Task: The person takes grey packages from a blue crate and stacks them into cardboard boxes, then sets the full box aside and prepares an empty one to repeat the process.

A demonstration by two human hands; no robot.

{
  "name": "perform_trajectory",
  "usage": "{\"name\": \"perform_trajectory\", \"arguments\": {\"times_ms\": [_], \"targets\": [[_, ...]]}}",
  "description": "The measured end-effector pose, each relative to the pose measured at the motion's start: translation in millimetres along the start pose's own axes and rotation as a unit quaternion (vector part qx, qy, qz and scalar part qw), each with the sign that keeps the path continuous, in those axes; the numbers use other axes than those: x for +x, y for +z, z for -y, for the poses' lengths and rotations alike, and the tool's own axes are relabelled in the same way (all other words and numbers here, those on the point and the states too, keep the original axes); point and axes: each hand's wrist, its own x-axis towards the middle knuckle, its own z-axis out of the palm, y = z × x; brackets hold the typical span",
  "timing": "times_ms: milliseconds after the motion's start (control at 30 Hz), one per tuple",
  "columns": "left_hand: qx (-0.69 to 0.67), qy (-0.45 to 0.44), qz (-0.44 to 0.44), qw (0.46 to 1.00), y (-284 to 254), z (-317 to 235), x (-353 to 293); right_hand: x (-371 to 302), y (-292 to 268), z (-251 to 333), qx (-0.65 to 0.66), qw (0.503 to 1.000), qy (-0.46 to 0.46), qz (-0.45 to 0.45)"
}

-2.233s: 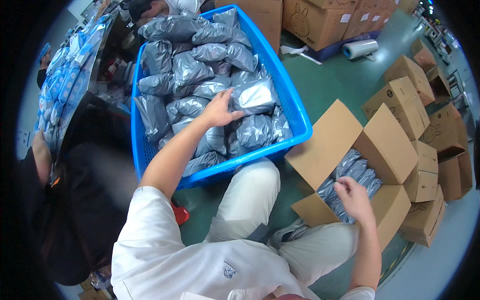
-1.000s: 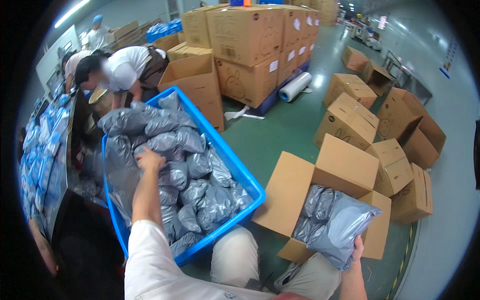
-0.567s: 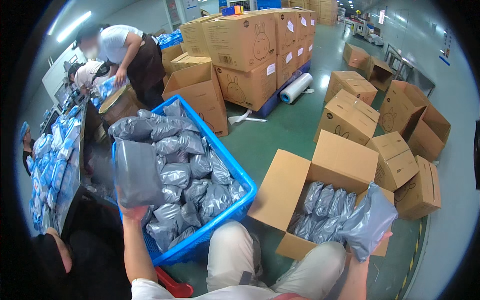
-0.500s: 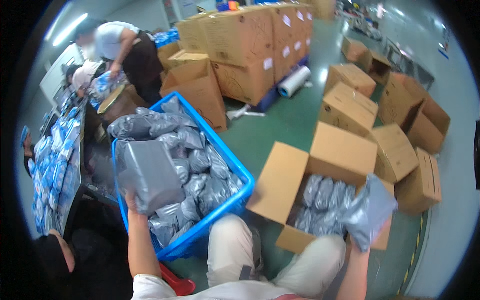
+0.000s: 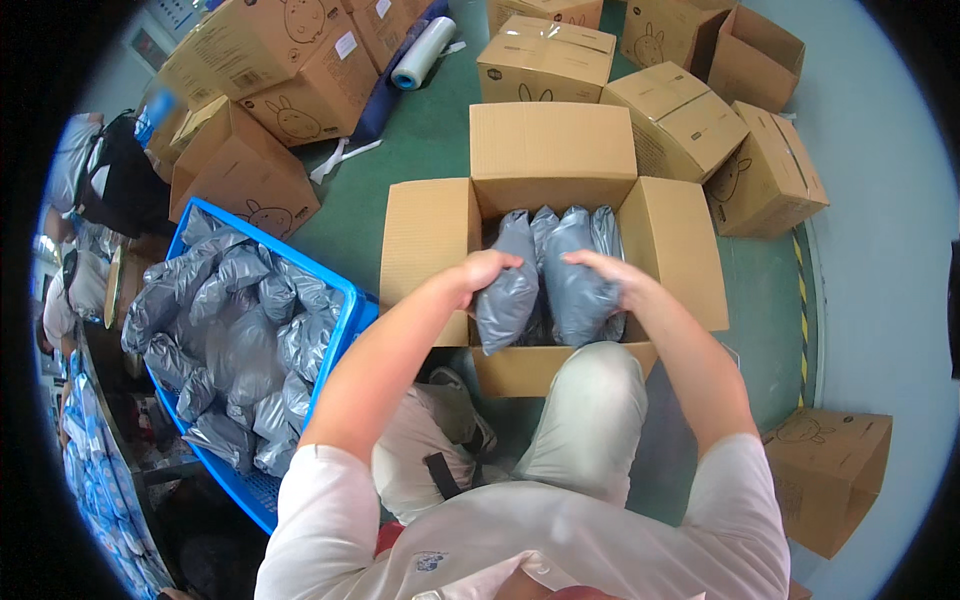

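Observation:
An open cardboard box stands in front of my knees with its flaps spread outward. Several grey plastic packages stand upright inside it. My left hand grips one grey plastic package at the left of the box opening. Just beside it, my right hand is closed on another grey plastic package. Both packages are held at the box mouth, over the ones below. The undersides of both hands' fingers are partly hidden. On my left, a blue plastic crate is filled with more grey packages.
Closed cartons and open ones crowd the floor beyond the box. An open carton lies at my right. Stacked cartons and a roll of plastic film are at the far left. A table with blue-and-white packs runs along the left.
My view has turned toward the box. My left hand has moved from the crate to the box with a package, and my right hand has brought its package in over the opening.

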Motion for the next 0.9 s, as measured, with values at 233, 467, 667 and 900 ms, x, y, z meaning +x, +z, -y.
{"name": "perform_trajectory", "arguments": {"times_ms": [233, 467, 667, 900], "targets": [[0.198, -0.015, -0.165, 0.966, -3, 54, 150, 169, 10, -83, -0.006, 0.992, 0.122, -0.020], [0.613, -0.148, -0.086, 0.771, 25, 44, 156, 159, 26, -81, -0.553, 0.824, 0.032, -0.114], [0.701, -0.220, 0.036, 0.677, 25, 72, 186, 193, 35, -114, -0.743, 0.662, 0.013, -0.098], [0.810, -0.108, -0.002, 0.576, 21, 90, 196, 157, 46, -93, -0.736, 0.675, -0.051, -0.001]]}}
